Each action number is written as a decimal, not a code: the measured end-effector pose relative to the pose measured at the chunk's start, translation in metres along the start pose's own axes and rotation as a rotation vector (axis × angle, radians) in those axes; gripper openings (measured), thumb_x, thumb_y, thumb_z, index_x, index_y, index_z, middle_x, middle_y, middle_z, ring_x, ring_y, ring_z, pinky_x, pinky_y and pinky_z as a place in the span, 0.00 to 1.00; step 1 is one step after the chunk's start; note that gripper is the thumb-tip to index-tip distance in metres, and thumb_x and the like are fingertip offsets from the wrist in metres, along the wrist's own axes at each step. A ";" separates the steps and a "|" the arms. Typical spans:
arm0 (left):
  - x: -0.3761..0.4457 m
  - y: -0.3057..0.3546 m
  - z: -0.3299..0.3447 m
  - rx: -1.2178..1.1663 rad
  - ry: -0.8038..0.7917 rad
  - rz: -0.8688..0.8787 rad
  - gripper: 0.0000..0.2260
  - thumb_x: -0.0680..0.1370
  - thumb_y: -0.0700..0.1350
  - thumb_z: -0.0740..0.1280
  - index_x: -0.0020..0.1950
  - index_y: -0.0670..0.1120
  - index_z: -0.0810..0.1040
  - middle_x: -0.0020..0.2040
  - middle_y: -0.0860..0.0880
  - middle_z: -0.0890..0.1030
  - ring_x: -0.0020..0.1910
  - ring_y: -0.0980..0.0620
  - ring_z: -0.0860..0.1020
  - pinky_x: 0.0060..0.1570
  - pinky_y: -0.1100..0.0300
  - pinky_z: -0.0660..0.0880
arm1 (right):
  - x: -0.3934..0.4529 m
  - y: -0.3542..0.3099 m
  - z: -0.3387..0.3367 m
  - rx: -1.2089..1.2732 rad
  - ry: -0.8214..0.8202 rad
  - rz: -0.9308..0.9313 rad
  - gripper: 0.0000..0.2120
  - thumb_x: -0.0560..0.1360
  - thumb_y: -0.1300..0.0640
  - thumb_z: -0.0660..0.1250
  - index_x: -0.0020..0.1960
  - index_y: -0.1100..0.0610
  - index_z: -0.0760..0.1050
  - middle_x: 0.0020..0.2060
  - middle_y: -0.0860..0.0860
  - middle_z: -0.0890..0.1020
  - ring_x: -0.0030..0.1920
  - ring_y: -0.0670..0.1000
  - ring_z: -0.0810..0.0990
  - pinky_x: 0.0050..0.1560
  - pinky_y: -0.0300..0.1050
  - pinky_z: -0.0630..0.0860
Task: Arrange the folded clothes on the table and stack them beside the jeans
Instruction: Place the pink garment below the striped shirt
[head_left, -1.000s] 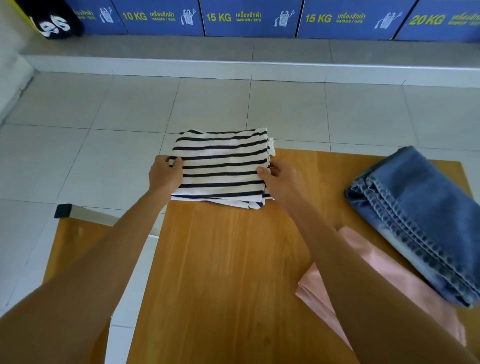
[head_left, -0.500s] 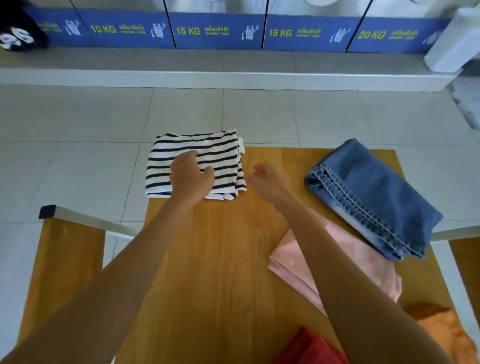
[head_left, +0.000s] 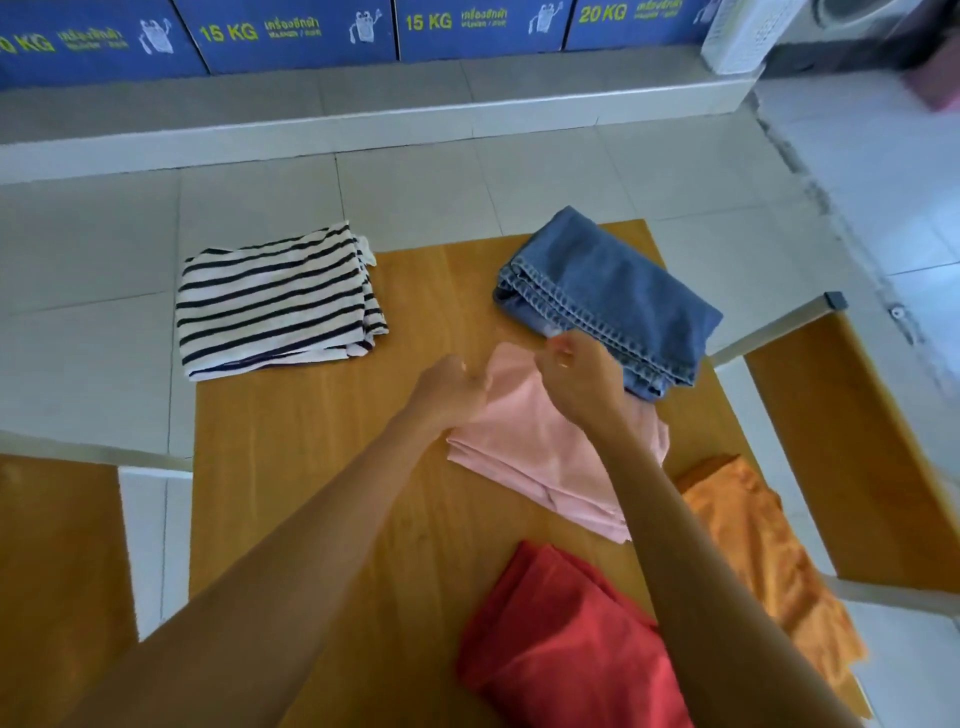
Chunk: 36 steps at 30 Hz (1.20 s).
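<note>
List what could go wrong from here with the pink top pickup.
1. The striped shirt overhangs the far left corner of the table; a nudge could probably drop it to the floor.
2. Both hands, left hand and right hand, pinch only the far edge of the pink top, so lifting may unfold it.
3. The pink top touches the jeans and appears tucked under their near edge; pulling could drag or disturb them.

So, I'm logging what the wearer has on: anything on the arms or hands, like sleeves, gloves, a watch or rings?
Both forearms are bare as far as the frame shows: no sleeves, gloves, watch or bracelet. The left hand shows nothing worn. The right hand has a small glint at one finger, too blurred to call a ring.
</note>
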<state>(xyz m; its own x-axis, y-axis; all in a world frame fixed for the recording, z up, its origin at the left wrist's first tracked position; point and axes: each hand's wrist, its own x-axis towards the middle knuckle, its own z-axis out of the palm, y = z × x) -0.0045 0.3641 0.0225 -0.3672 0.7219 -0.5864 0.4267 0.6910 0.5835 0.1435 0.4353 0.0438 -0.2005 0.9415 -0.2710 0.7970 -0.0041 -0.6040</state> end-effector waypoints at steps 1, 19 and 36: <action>-0.002 -0.005 0.008 -0.011 -0.013 -0.019 0.24 0.80 0.56 0.59 0.65 0.38 0.73 0.64 0.37 0.77 0.61 0.39 0.76 0.58 0.49 0.73 | -0.009 0.016 -0.006 -0.098 0.097 0.040 0.17 0.78 0.50 0.66 0.64 0.55 0.76 0.62 0.56 0.79 0.64 0.59 0.75 0.60 0.53 0.73; -0.081 -0.122 0.000 -0.454 0.247 -0.314 0.21 0.76 0.61 0.64 0.56 0.44 0.76 0.46 0.49 0.80 0.44 0.48 0.79 0.49 0.52 0.78 | -0.061 0.042 0.039 -0.022 -0.297 0.346 0.37 0.72 0.33 0.68 0.68 0.60 0.71 0.61 0.57 0.79 0.60 0.59 0.78 0.50 0.50 0.73; -0.073 -0.204 -0.132 -0.467 0.437 -0.543 0.20 0.77 0.47 0.64 0.67 0.42 0.70 0.55 0.44 0.75 0.57 0.41 0.75 0.51 0.52 0.73 | -0.041 -0.092 0.144 0.220 -0.525 0.061 0.18 0.74 0.49 0.68 0.58 0.58 0.76 0.47 0.51 0.82 0.46 0.51 0.81 0.40 0.45 0.77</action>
<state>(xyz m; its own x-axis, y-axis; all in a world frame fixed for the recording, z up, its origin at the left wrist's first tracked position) -0.1738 0.1750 0.0208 -0.7508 0.1667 -0.6391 -0.2532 0.8210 0.5117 -0.0034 0.3484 0.0025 -0.4590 0.6440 -0.6121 0.6897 -0.1761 -0.7024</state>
